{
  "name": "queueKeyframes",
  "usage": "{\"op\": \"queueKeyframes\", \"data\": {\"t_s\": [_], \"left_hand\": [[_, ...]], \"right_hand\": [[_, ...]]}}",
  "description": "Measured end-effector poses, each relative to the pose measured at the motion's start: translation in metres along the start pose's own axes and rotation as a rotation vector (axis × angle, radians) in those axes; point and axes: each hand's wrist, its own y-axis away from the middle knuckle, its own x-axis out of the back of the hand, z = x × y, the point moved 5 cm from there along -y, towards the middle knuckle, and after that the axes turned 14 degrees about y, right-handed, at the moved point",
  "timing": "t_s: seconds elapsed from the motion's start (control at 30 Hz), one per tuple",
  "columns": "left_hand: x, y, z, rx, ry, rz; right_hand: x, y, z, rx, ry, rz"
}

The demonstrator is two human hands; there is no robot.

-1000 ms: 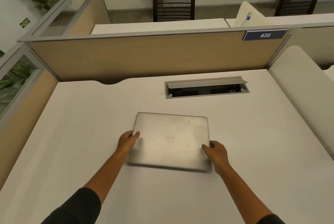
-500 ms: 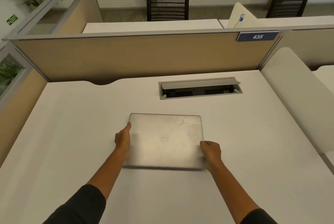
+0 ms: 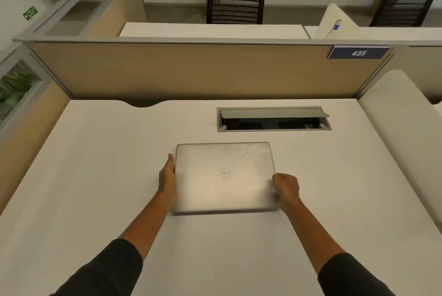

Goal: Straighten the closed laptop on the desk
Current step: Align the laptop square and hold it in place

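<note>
A closed silver laptop [image 3: 224, 176] lies flat on the white desk [image 3: 95, 176], its edges close to parallel with the desk's back edge. My left hand [image 3: 168, 176] lies flat along the laptop's left edge, fingers straight and pressed against it. My right hand [image 3: 285, 184] has curled fingers gripping the right edge near the front corner. Both forearms reach in from the bottom in dark sleeves.
An open cable box [image 3: 273, 119] with a raised grey flap sits in the desk just behind the laptop. A tan partition [image 3: 191, 71] with a number plate 435 [image 3: 358, 53] closes the back. A white side panel [image 3: 404, 123] runs along the right.
The laptop has turned slightly so its edges sit squarer to the desk. My left hand shifted from gripping the front left corner to lying flat along the left edge.
</note>
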Motion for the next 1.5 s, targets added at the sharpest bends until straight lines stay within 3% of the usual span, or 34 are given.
{"op": "queueKeyframes", "data": {"t_s": [0.8,1.13,1.5], "left_hand": [[0.013,-0.076,-0.01,-0.054,-0.011,0.093],[-0.02,-0.012,0.018,-0.048,-0.033,0.039],[-0.016,-0.025,0.013,-0.044,-0.006,0.004]], "right_hand": [[-0.006,-0.02,-0.001,0.017,0.033,0.023],[-0.007,-0.023,-0.001,0.036,0.047,0.03],[-0.008,-0.025,0.001,0.037,0.061,0.025]]}}
